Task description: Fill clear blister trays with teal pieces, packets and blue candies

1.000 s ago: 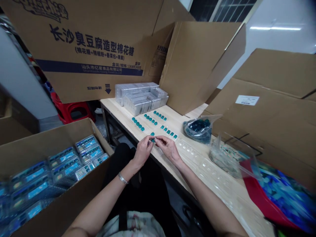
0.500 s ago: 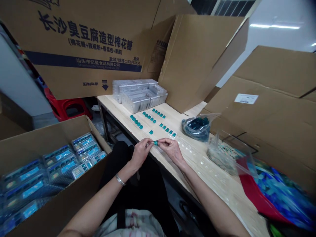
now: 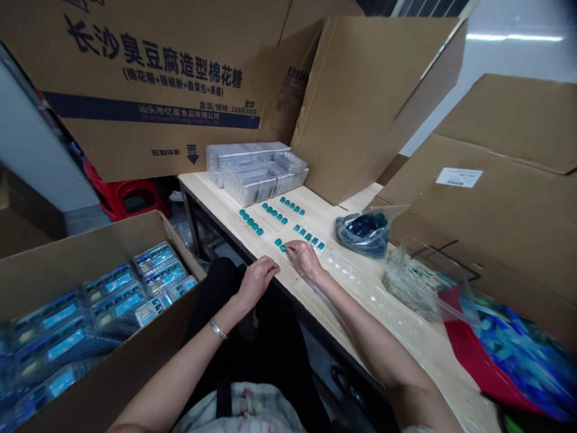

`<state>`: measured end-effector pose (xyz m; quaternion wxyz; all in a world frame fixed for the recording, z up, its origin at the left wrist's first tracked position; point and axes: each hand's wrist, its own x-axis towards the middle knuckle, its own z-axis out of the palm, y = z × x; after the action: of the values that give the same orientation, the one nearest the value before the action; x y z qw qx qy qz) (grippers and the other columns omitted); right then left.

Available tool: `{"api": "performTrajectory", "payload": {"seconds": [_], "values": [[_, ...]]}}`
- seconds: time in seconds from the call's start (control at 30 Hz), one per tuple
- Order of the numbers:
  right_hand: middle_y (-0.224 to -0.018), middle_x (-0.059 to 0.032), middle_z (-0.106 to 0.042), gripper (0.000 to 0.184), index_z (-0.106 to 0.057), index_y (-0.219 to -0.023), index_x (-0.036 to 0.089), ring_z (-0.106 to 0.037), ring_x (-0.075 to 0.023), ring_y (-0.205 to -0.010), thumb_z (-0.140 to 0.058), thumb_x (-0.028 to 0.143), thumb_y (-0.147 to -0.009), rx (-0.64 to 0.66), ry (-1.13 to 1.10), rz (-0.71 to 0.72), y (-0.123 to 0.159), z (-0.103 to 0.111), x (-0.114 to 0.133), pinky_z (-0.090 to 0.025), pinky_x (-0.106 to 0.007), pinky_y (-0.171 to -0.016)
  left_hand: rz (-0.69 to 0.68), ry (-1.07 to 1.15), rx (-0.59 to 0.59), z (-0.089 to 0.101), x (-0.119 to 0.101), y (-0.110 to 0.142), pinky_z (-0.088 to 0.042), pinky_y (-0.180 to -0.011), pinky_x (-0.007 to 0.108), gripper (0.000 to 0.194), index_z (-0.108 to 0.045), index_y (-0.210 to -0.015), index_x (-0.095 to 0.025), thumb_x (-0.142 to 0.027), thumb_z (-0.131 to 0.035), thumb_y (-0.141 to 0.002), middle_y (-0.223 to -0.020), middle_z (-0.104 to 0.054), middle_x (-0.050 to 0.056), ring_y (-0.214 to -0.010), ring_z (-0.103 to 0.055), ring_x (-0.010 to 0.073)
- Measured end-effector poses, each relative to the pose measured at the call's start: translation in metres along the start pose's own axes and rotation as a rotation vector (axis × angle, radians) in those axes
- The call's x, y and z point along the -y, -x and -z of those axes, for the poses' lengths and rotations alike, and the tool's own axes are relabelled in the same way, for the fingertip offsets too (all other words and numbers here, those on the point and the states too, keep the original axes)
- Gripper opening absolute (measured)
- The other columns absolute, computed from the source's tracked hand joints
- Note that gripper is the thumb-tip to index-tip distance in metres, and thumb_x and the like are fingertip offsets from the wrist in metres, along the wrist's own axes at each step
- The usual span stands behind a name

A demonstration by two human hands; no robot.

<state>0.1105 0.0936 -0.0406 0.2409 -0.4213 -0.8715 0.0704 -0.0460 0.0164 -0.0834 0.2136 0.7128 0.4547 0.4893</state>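
Observation:
My right hand [image 3: 304,258] reaches over the near part of the table, thumb and fingers pinching a small teal block [image 3: 282,248]. Right beside that block lies another teal block [image 3: 277,242]. My left hand [image 3: 258,279] hovers by the table's front edge, fingers closed together, with nothing visible between them. Beyond the hands, several teal blocks [image 3: 251,222] lie in short rows on the table. One row of teal blocks [image 3: 308,237] sits in a clear plastic tray [image 3: 342,266], which continues to the right behind my right hand.
Stacked clear plastic trays [image 3: 256,177] stand at the table's back. To the right are a bag of dark teal pieces [image 3: 363,231], a clear container [image 3: 412,285] and a blue-and-red bag [image 3: 509,355]. An open carton [image 3: 148,313] of packed trays stands left. Large cardboard boxes [image 3: 356,108] border the table.
My right hand has moved forward from my left, carrying the teal block beside the single one on the table. My left hand has released the block and stays near the edge.

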Motion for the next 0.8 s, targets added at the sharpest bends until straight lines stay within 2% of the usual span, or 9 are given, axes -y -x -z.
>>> {"api": "performTrajectory", "payload": {"seconds": [0.13,0.2,0.27,0.33,0.43,0.5,0.63,0.73,0.8], "values": [[-0.075,-0.0075,-0.066,0.021,-0.064,-0.069,0.016,-0.059,-0.0163,-0.077,-0.048,0.006,-0.077,0.115,0.241,-0.002,-0.005,-0.003,0.012,-0.044,-0.024,-0.068,0.064,0.085,0.009,-0.002,0.0,-0.002,-0.044,-0.073,0.028,0.014,-0.065,-0.078,-0.019,-0.029,-0.055,-0.08,-0.08,-0.062,0.004,-0.075,-0.056,0.0146],[-0.074,-0.0087,-0.066,0.02,-0.064,-0.068,0.016,-0.059,-0.017,-0.076,-0.049,0.006,-0.076,0.16,0.297,-0.019,-0.008,-0.003,0.013,-0.044,-0.024,-0.067,0.19,0.182,-0.022,-0.002,-0.003,-0.003,-0.044,-0.072,0.028,0.018,-0.066,-0.078,-0.019,-0.035,-0.059,-0.077,-0.08,-0.062,0.004,-0.073,-0.055,0.0145],[-0.076,-0.0094,-0.066,0.018,-0.065,-0.073,0.015,-0.059,-0.018,-0.077,-0.049,0.008,-0.077,0.165,0.257,-0.012,-0.008,-0.002,0.01,-0.044,-0.026,-0.068,0.391,0.419,-0.085,0.0,-0.006,-0.006,-0.045,-0.069,0.028,0.029,-0.065,-0.084,-0.018,-0.044,-0.057,-0.076,-0.083,-0.063,0.005,-0.069,-0.054,0.0133],[-0.087,-0.0108,-0.066,0.016,-0.065,-0.086,0.014,-0.059,-0.0196,-0.084,-0.051,0.012,-0.078,0.103,0.161,0.016,-0.005,0.002,0.009,-0.045,-0.029,-0.075,0.597,0.783,-0.129,0.006,-0.01,-0.01,-0.046,-0.067,0.027,0.04,-0.063,-0.091,-0.015,-0.051,-0.048,-0.08,-0.089,-0.064,0.008,-0.067,-0.055,0.0119],[-0.095,-0.0104,-0.065,0.018,-0.063,-0.094,0.015,-0.058,-0.0198,-0.09,-0.053,0.018,-0.08,-0.056,-0.019,0.051,0.003,0.012,0.017,-0.045,-0.032,-0.081,0.76,1.246,-0.128,0.018,-0.017,-0.014,-0.048,-0.073,0.029,0.047,-0.061,-0.092,-0.012,-0.053,-0.04,-0.083,-0.095,-0.063,0.011,-0.074,-0.059,0.013],[-0.088,-0.0073,-0.065,0.015,-0.065,-0.089,0.017,-0.059,-0.0174,-0.083,-0.053,0.021,-0.082,-0.096,-0.133,0.063,0.01,0.02,0.032,-0.046,-0.03,-0.077,0.785,1.361,-0.129,0.023,-0.022,-0.016,-0.048,-0.078,0.031,0.046,-0.06,-0.09,-0.011,-0.052,-0.04,-0.084,-0.095,-0.063,0.013,-0.082,-0.06,0.0154],[-0.085,-0.0049,-0.064,0.017,-0.065,-0.093,0.02,-0.058,-0.0168,-0.08,-0.059,0.021,-0.077,-0.061,-0.206,0.13,0.023,0.025,0.065,-0.047,-0.032,-0.078,0.763,1.323,-0.107,0.024,-0.034,-0.021,-0.049,-0.078,0.034,0.049,-0.06,-0.091,-0.013,-0.055,-0.037,-0.083,-0.097,-0.063,0.013,-0.088,-0.061,0.0193],[-0.092,-0.0061,-0.065,0.02,-0.065,-0.093,0.019,-0.058,-0.0178,-0.086,-0.058,0.016,-0.074,-0.087,-0.248,0.13,0.027,0.022,0.073,-0.047,-0.034,-0.081,0.744,1.322,-0.098,0.023,-0.042,-0.024,-0.049,-0.079,0.034,0.047,-0.06,-0.091,-0.011,-0.052,-0.037,-0.084,-0.098,-0.064,0.014,-0.09,-0.061,0.0201],[-0.09,-0.0058,-0.066,0.016,-0.065,-0.088,0.019,-0.059,-0.0163,-0.08,-0.058,0.018,-0.074,-0.102,-0.365,0.034,0.028,0.022,0.07,-0.048,-0.032,-0.075,0.751,1.357,-0.099,0.022,-0.044,-0.025,-0.049,-0.079,0.034,0.043,-0.061,-0.091,-0.011,-0.048,-0.039,-0.085,-0.097,-0.064,0.014,-0.089,-0.061,0.0202]]}}
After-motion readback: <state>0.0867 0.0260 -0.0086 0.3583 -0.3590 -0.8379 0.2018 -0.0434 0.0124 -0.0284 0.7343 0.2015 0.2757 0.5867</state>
